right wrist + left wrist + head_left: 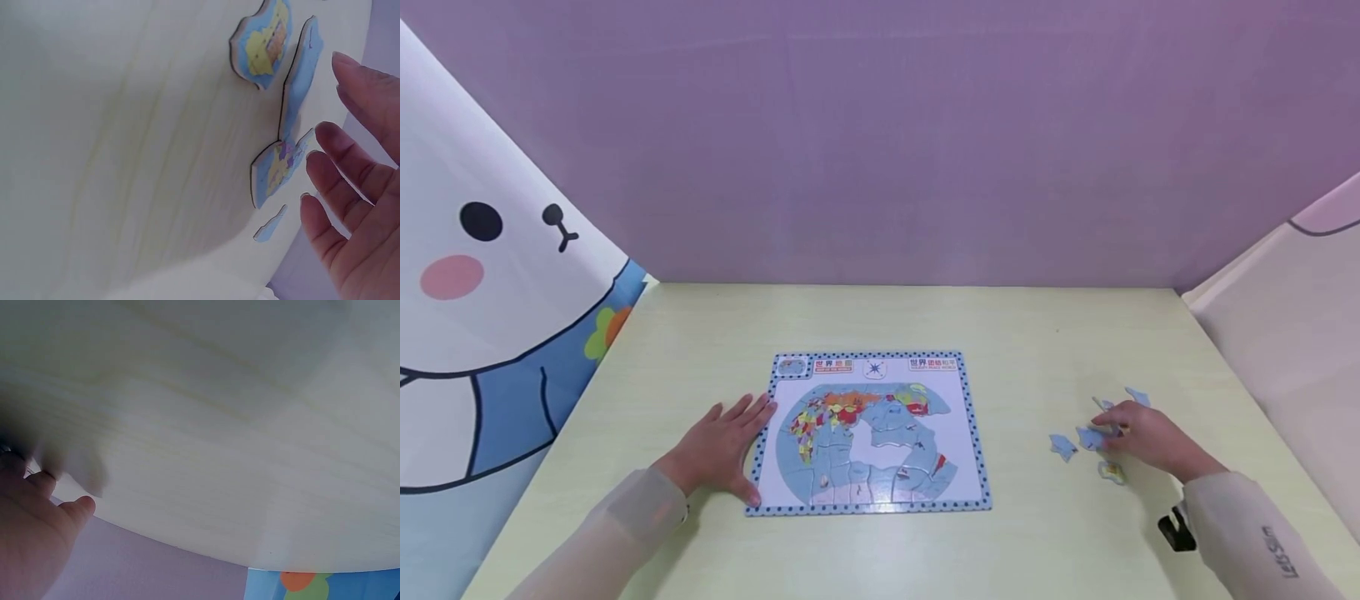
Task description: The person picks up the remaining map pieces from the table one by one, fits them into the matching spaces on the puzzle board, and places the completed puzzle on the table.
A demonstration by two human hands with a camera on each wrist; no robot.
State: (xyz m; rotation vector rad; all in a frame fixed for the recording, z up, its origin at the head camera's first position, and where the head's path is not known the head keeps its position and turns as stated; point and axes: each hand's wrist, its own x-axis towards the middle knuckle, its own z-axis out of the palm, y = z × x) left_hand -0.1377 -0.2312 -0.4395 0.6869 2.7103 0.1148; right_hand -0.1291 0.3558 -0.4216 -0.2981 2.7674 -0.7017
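Note:
A world map jigsaw board (pixel 961 425) lies flat on the table, partly filled with pieces, its bare white area showing in the middle and on the right. My left hand (pixel 718 450) rests along the board's left edge with fingers spread. Over to the right, my right hand (pixel 1150 437) hovers close over several loose puzzle pieces. In the right wrist view its fingers (pixel 326 169) are relaxed and apart, holding nothing. Near them lie a long blue piece (pixel 303 75), a piece with yellow and purple patches (pixel 275 172) and a yellow-and-blue piece (pixel 265 47).
Another blue piece (pixel 1063 447) lies on the board side of the loose group, and one (pixel 1138 397) lies beyond the right hand. A purple cloth (pixel 910 167) hangs behind the table (pixel 880 321). A cartoon-printed cloth (pixel 505 333) covers the left side.

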